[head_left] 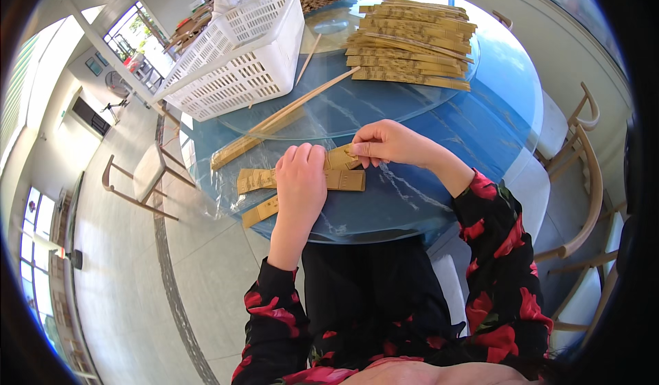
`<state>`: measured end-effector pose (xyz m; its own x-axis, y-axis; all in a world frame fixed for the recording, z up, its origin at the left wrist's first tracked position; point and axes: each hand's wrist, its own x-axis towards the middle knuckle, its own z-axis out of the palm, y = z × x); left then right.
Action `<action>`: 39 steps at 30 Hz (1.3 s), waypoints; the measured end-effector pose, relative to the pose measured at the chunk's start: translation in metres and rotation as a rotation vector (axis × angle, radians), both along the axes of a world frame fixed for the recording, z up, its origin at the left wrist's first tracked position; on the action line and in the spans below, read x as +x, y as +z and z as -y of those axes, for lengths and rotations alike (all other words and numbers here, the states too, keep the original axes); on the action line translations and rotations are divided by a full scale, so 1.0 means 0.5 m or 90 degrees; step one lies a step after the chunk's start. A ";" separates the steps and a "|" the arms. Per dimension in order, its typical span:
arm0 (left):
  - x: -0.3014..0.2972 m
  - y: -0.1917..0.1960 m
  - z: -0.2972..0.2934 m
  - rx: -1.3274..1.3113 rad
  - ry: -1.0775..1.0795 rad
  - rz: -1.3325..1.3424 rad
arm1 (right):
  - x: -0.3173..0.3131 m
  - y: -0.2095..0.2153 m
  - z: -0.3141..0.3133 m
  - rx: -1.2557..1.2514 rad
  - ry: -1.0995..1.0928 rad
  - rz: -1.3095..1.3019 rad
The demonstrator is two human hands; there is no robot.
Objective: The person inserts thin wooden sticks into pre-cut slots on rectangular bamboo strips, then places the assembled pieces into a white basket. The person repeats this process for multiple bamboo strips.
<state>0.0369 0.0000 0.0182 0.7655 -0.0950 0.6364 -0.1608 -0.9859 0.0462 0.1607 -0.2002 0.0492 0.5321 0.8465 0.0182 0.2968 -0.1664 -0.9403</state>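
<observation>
Pinching right end of crosswise brown strip [339, 158] with right hand [390, 143]; resting left hand [302, 176] leftward, leaving grip unclear.

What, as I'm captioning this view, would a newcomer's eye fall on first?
Probably the big white slotted plastic basket, at the upper left of the round blue table. Next, the broad pile of gold-brown strips at the table's upper right. Near the front edge, the left hand rests on a few more strips, and the right hand pinches the end of one.
</observation>
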 end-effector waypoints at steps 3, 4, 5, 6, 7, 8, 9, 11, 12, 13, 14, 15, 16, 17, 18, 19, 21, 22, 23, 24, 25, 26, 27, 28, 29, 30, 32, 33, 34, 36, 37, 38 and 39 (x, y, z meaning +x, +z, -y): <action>0.000 -0.005 0.005 -0.020 0.028 0.021 | 0.017 0.014 -0.016 0.068 -0.206 0.286; 0.001 -0.006 0.006 -0.020 0.033 0.028 | 0.029 0.012 -0.024 0.079 -0.223 0.433; 0.001 -0.003 0.006 -0.019 0.034 0.031 | 0.048 0.002 -0.039 0.092 -0.238 0.581; 0.001 0.000 0.007 -0.018 0.036 0.035 | 0.064 -0.004 -0.053 0.104 -0.253 0.728; -0.001 0.001 0.003 -0.015 0.041 0.037 | 0.071 -0.001 -0.074 0.028 -0.234 0.705; 0.000 0.002 0.004 -0.017 0.036 0.033 | 0.092 -0.011 -0.091 0.038 -0.252 0.795; 0.002 0.001 0.006 -0.018 0.031 0.030 | 0.120 -0.029 -0.114 0.049 -0.271 0.885; 0.002 -0.003 0.002 -0.015 0.034 0.026 | 0.161 -0.053 -0.160 0.054 -0.287 1.001; 0.002 -0.005 0.001 -0.012 0.035 0.027 | 0.172 -0.058 -0.164 -0.006 -0.278 0.968; 0.002 -0.008 0.002 -0.015 0.034 0.027 | 0.173 -0.051 -0.160 -0.071 -0.266 0.935; 0.002 -0.007 0.002 -0.015 0.032 0.030 | 0.174 -0.045 -0.157 -0.136 -0.254 0.901; 0.002 -0.005 0.002 -0.016 0.029 0.032 | 0.169 -0.043 -0.155 -0.124 -0.264 0.897; 0.002 -0.006 0.004 -0.017 0.025 0.032 | 0.165 -0.040 -0.153 -0.126 -0.263 0.914; 0.003 -0.007 0.004 -0.021 0.025 0.035 | 0.161 -0.035 -0.151 -0.128 -0.262 0.931; 0.003 -0.008 0.002 -0.025 0.025 0.038 | 0.157 -0.031 -0.150 -0.130 -0.262 0.948; 0.003 -0.008 0.001 -0.026 0.023 0.039 | 0.156 -0.031 -0.149 -0.124 -0.262 0.962; 0.002 -0.008 0.003 -0.028 0.021 0.043 | 0.155 -0.029 -0.148 -0.112 -0.263 0.990; 0.002 -0.007 0.003 -0.029 0.021 0.047 | 0.154 -0.028 -0.149 -0.115 -0.256 0.991; 0.001 -0.007 0.003 -0.029 0.022 0.045 | 0.154 -0.027 -0.149 -0.117 -0.250 0.992; 0.000 -0.006 0.003 -0.029 0.022 0.043 | 0.153 -0.027 -0.149 -0.120 -0.243 0.992; 0.000 -0.004 0.003 -0.028 0.022 0.041 | 0.157 -0.031 -0.148 -0.096 -0.243 0.998; 0.000 -0.003 0.004 -0.028 0.021 0.038 | 0.160 -0.035 -0.146 -0.072 -0.243 1.002; 0.002 -0.002 0.007 -0.028 0.019 0.035 | 0.164 -0.039 -0.144 -0.048 -0.244 1.007; 0.001 -0.002 0.006 -0.027 0.019 0.031 | 0.162 -0.036 -0.145 -0.047 -0.221 1.019; 0.001 -0.001 0.005 -0.027 0.018 0.031 | 0.160 -0.031 -0.143 -0.048 -0.199 1.030; 0.002 -0.001 0.005 -0.026 0.016 0.030 | 0.159 -0.027 -0.140 -0.049 -0.178 1.041; 0.002 -0.004 0.000 -0.026 0.024 0.026 | 0.137 -0.013 -0.136 -0.010 -0.198 1.011; 0.002 -0.006 -0.003 -0.026 0.033 0.022 | 0.126 -0.005 -0.130 0.008 -0.209 0.996; 0.002 -0.008 -0.005 -0.030 0.039 0.019 | 0.112 0.010 -0.117 0.015 -0.218 0.956; 0.002 -0.008 -0.008 -0.012 0.060 0.052 | 0.086 0.048 -0.086 0.027 -0.238 0.878; 0.003 -0.007 -0.007 -0.005 0.066 0.069 | 0.085 0.056 -0.063 0.057 -0.271 0.872; 0.001 -0.007 -0.011 -0.007 0.075 0.077 | 0.080 0.062 -0.043 0.073 -0.279 0.832; 0.000 -0.007 -0.015 -0.009 0.085 0.085 | 0.074 0.068 -0.020 0.089 -0.286 0.792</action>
